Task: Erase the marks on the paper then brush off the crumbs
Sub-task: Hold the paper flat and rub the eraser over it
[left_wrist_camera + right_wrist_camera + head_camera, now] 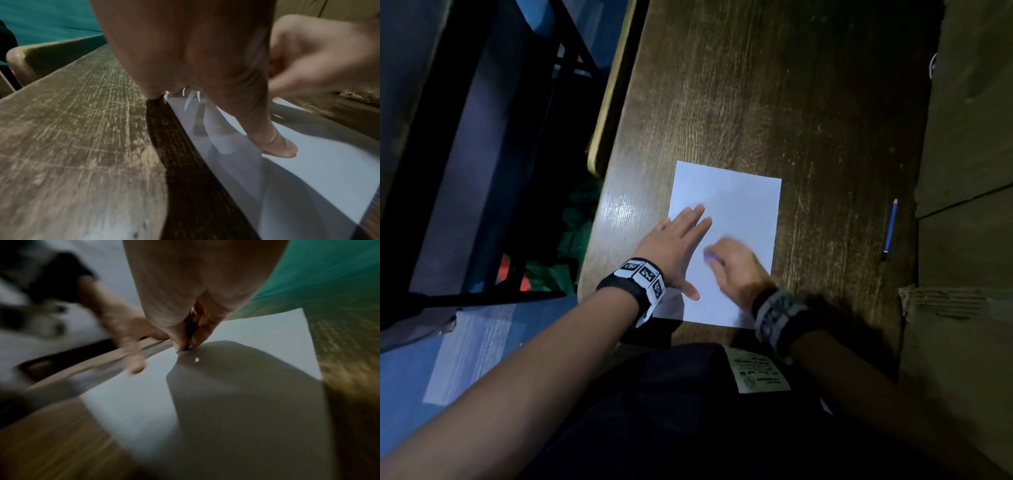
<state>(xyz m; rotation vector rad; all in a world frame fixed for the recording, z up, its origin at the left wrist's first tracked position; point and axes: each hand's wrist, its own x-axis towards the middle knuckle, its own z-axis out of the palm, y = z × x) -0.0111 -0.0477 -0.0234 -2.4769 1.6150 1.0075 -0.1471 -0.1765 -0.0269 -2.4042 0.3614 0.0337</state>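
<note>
A white sheet of paper lies on the dark wooden desk. My left hand rests flat on the sheet's left side, fingers straight, thumb pressed on the paper. My right hand is blurred over the sheet's middle, and its fingers pinch a small bluish eraser against the paper. In the right wrist view the fingertips squeeze the dark eraser down onto the paper. No marks or crumbs can be made out on the sheet.
A blue pencil lies on the desk to the right of the sheet. Cardboard boxes stand along the desk's right side. The desk's left edge drops off to a blue floor and dark furniture.
</note>
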